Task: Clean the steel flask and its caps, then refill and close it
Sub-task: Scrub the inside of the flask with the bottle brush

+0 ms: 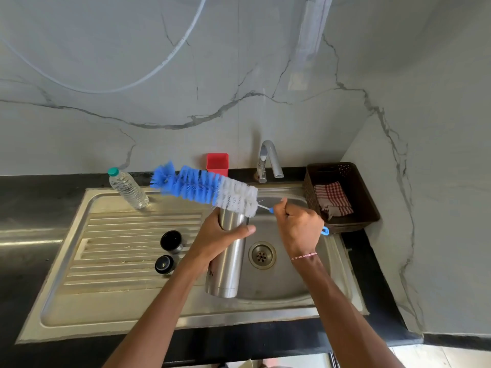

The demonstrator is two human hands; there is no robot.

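My left hand (220, 235) grips the upper part of the steel flask (227, 266), held upright over the left side of the sink basin (287, 285). My right hand (299, 225) is closed on the handle of a long bottle brush (204, 188) with blue and white bristles. The brush lies nearly level above the flask's open mouth, its tip pointing left. Two dark caps rest on the ribbed drainboard: one cap (172, 241) further back, the other cap (164, 264) nearer me. A clear water bottle (128, 188) with a green lid stands at the drainboard's back left.
The tap (268, 162) rises behind the basin, with a red square holder (217, 163) to its left. A brown basket (342, 195) holding a checked cloth (333, 199) sits right of the sink. The drain (262, 255) is in the basin's middle. Black counter surrounds the steel sink.
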